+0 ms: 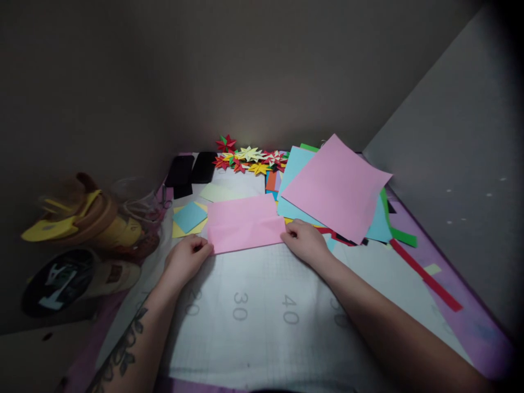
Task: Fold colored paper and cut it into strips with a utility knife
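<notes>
pinching pink sheet [245,233] at both ends with nearly closed left hand [185,258] and right hand [308,241]; best to match edges before creasing.

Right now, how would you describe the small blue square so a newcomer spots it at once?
On the numbered white sheet, find the pink paper between the left hand and right hand. Just left of it lies the small blue square, atop a yellow square and smaller than the blue sheet at right.

paper stars [250,154] lie behind the sheet [245,229], between the phones [180,171] and the paper stack [336,185].
</notes>
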The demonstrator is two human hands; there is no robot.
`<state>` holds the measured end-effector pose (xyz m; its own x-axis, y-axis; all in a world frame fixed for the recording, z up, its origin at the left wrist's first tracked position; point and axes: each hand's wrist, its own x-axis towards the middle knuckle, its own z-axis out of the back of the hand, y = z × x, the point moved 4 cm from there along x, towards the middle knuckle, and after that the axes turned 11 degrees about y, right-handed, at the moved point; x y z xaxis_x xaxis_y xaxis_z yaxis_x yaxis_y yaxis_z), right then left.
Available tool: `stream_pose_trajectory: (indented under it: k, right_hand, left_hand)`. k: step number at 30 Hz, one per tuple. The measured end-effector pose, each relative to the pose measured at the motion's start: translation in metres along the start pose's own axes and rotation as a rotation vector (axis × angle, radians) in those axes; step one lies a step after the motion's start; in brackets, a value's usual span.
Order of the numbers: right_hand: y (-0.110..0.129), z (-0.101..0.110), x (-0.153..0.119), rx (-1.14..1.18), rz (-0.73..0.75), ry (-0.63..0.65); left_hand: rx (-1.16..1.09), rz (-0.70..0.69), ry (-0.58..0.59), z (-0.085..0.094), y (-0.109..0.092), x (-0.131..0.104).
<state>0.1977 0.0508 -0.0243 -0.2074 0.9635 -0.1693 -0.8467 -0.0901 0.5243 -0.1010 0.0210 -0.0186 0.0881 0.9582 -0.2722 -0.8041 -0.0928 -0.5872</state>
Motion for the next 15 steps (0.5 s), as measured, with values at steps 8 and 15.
stream_pose_trajectory:
  k: [8,15]
  right_hand:
    - [-0.0036,-0.0020,0.0000,0.001,0.009,0.004]
    - [0.0005,-0.0032,0.0007,-0.088,-0.018,0.007]
  left_hand:
    - [-0.004,-0.046,-0.005,-0.0030,0.0060,-0.0055]
    - [0.030,0.018,-0.049,-0.0026,0.0015,-0.0049]
